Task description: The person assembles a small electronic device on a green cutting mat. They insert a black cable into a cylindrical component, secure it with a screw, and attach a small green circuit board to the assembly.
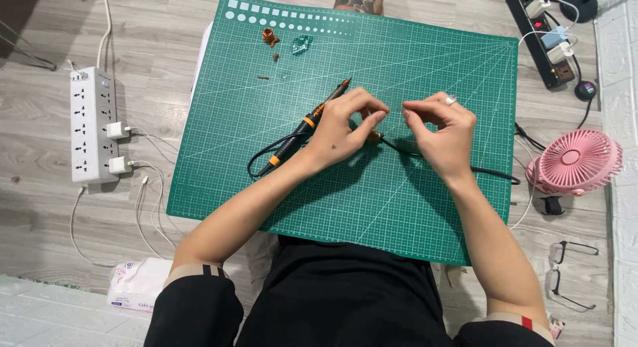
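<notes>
Wooden floor carries a green cutting mat (279, 187). Above its middle, the left hand (339, 131) and right hand (442, 134) both pinch a small part too tiny to tell, each grip clenched. Just beside the left hand lies a black-orange soldering iron (302, 131).

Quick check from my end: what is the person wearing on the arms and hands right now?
Both forearms are bare. The black sleeves are pushed up near the elbows and end in beige cuffs, the left with dark stripes, the right with a red one. The right hand wears a silver ring. The left hand shows a small dark mark on its back. No gloves.
</notes>
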